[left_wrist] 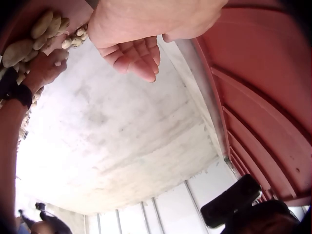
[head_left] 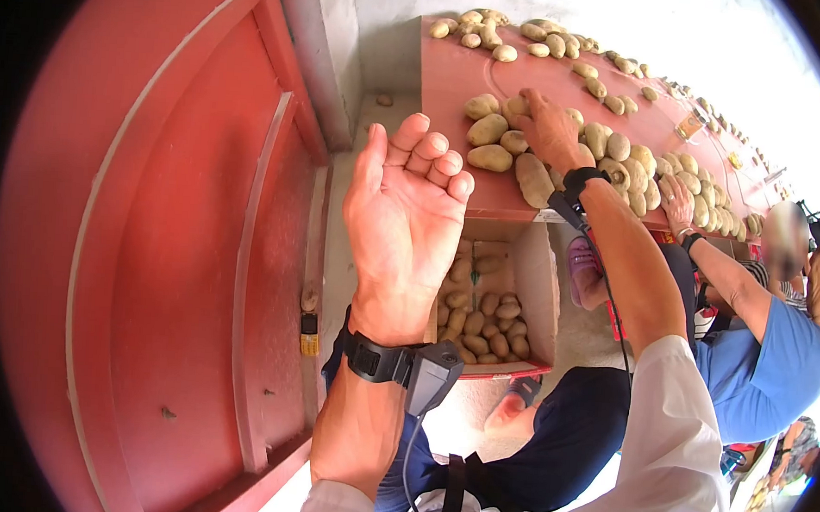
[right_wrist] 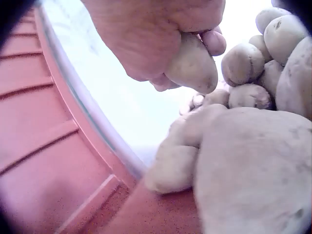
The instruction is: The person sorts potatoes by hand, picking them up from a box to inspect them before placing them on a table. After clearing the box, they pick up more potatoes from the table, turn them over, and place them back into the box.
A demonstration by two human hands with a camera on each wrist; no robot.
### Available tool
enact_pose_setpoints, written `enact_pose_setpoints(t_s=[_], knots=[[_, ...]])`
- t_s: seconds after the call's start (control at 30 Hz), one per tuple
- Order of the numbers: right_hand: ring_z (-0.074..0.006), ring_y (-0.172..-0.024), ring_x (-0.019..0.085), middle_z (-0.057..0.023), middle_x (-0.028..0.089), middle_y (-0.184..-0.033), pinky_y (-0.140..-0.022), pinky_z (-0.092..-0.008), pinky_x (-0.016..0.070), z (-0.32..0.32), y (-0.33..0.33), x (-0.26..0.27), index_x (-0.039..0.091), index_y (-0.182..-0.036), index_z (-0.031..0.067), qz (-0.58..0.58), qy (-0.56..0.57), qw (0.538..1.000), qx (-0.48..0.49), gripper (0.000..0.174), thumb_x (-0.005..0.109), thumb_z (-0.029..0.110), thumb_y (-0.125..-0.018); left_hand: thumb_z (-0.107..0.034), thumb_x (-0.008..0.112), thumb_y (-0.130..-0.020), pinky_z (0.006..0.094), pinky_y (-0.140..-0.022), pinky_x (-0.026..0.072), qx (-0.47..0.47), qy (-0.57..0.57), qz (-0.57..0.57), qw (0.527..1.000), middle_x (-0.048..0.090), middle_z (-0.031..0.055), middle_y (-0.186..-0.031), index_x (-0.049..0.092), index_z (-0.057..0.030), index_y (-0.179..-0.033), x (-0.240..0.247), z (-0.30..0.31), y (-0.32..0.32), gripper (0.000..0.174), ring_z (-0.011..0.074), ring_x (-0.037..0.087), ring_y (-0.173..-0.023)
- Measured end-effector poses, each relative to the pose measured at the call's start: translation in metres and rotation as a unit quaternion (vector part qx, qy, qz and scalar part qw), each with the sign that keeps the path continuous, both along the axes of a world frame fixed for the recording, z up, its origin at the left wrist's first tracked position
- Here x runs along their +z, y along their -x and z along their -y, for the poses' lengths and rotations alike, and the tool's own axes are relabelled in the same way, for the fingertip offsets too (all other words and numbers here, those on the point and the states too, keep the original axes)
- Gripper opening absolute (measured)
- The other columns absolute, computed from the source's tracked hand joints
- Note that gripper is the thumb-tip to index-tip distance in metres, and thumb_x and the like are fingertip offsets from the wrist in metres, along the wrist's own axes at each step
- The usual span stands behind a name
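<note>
My right hand (head_left: 553,134) is over the near left end of the red table (head_left: 451,87), its fingers curled round a potato (right_wrist: 195,68). Larger potatoes (head_left: 488,130) lie just left of that hand, and a long one (head_left: 533,181) is below it at the table's front edge. In the right wrist view a big potato (right_wrist: 258,170) fills the foreground. My left hand (head_left: 407,219) is raised in front of the table, palm up, with slightly bent fingers and nothing in it.
Beneath the table edge stands a cardboard box (head_left: 534,281) with potatoes inside. More potatoes (head_left: 556,43) lie in rows along the table's back. At right, another person's hand (head_left: 679,205) touches the potatoes. A red door (head_left: 179,244) stands close on the left.
</note>
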State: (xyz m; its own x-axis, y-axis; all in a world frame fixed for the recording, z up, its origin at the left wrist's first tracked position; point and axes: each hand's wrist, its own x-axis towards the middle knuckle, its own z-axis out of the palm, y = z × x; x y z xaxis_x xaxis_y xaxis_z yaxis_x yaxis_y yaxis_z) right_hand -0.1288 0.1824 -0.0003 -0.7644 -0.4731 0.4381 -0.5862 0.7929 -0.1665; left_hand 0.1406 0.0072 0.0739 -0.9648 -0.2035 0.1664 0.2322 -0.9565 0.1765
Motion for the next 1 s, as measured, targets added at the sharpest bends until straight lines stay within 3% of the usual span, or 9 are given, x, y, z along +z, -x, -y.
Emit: enact_pose_setpoints(t_s=[0.13,0.3,0.4,0.43,0.63,0.8,0.87,0.93,1.0], knots=[[-0.0319,-0.105,0.068,-0.0193,0.069,-0.115,-0.084,-0.0414,0.0548,-0.008,-0.012,0.022,0.057,-0.132,0.0096,0.136,0.192,0.971,0.029,0.041,0.066,0.027,-0.096,-0.029,0.051,-0.108,0.0341,-0.073,0.0464,-0.009,0.013,0.028,0.999,0.063,0.0054,-0.091,0.066,-0.004,-0.109,-0.002,0.001,0.002,0.029,0.0187,0.058,-0.084],[-0.0168,-0.104,0.067,-0.011,0.069,-0.119,-0.08,-0.0323,0.0547,-0.01,-0.084,0.055,0.057,-0.134,0.0031,0.324,0.483,0.8,0.151,0.043,0.062,0.031,-0.102,-0.026,0.057,-0.104,0.0365,-0.08,0.0511,-0.028,0.138,0.154,0.978,0.066,0.0094,-0.102,0.062,-0.001,-0.116,-0.017,-0.01,0.002,0.028,0.0225,0.064,-0.097],[-0.0157,-0.102,0.067,-0.0114,0.069,-0.119,-0.078,-0.0301,0.0549,-0.01,-0.127,0.067,0.057,-0.134,0.005,0.282,0.458,0.828,0.158,0.042,0.062,0.033,-0.103,-0.026,0.058,-0.104,0.0408,-0.088,0.0527,-0.05,0.202,0.242,0.948,0.063,0.0143,-0.119,0.056,0.0,-0.126,-0.014,-0.033,0.001,0.035,0.0274,0.064,-0.113],[-0.0147,-0.1,0.067,-0.0102,0.069,-0.116,-0.076,-0.0277,0.055,-0.008,-0.142,0.074,0.058,-0.133,0.0049,0.334,0.5,0.788,0.135,0.042,0.063,0.033,-0.103,-0.029,0.058,-0.104,0.0445,-0.094,0.0521,-0.074,0.226,0.239,0.942,0.057,0.0173,-0.132,0.051,0.0005,-0.132,-0.012,-0.04,0.0,0.041,0.0302,0.061,-0.122],[-0.0138,-0.106,0.061,-0.0098,0.066,-0.115,-0.091,-0.0309,0.0526,0.002,-0.212,0.062,0.048,-0.137,0.0023,0.281,0.523,0.787,0.17,0.042,0.063,0.022,-0.103,-0.031,0.051,-0.108,0.0459,-0.099,0.0522,-0.136,0.135,0.145,0.971,0.054,0.0141,-0.14,0.048,-0.0042,-0.142,-0.029,-0.062,0.005,0.043,0.0288,0.058,-0.126],[-0.0143,-0.101,0.064,-0.0072,0.065,-0.115,-0.08,-0.0267,0.0514,-0.02,-0.233,0.074,0.051,-0.133,0.0038,0.299,0.577,0.744,0.155,0.038,0.058,0.03,-0.107,-0.031,0.049,-0.108,0.0389,-0.085,0.0563,-0.14,0.21,0.139,0.958,0.065,0.0092,-0.125,0.052,-0.0058,-0.138,-0.035,-0.062,0.002,0.039,0.0224,0.064,-0.114],[-0.0174,-0.099,0.067,-0.0076,0.066,-0.114,-0.073,-0.0271,0.0496,-0.032,-0.236,0.083,0.054,-0.128,0.0053,0.309,0.628,0.696,0.159,0.036,0.054,0.035,-0.108,-0.03,0.05,-0.107,0.0379,-0.081,0.056,-0.157,0.226,0.157,0.949,0.068,0.0099,-0.116,0.056,-0.0054,-0.132,-0.045,-0.051,0.01,0.035,0.0223,0.067,-0.105],[-0.0233,-0.103,0.067,-0.0101,0.067,-0.116,-0.072,-0.0317,0.0494,-0.05,-0.227,0.076,0.057,-0.123,0.007,0.395,0.677,0.581,0.218,0.032,0.052,0.035,-0.107,-0.028,0.059,-0.103,0.0394,-0.077,0.0553,-0.104,0.207,0.206,0.951,0.068,0.0104,-0.099,0.061,-0.0052,-0.111,-0.027,-0.048,0.003,0.024,0.0259,0.068,-0.094],[-0.0258,-0.107,0.066,-0.0113,0.067,-0.116,-0.071,-0.0322,0.0481,-0.063,-0.226,0.068,0.057,-0.122,0.0064,0.433,0.68,0.552,0.215,0.03,0.052,0.031,-0.107,-0.028,0.062,-0.101,0.0404,-0.077,0.0557,-0.073,0.217,0.2,0.953,0.066,0.0101,-0.095,0.061,-0.0054,-0.105,-0.026,-0.04,0.003,0.023,0.0263,0.068,-0.094]])
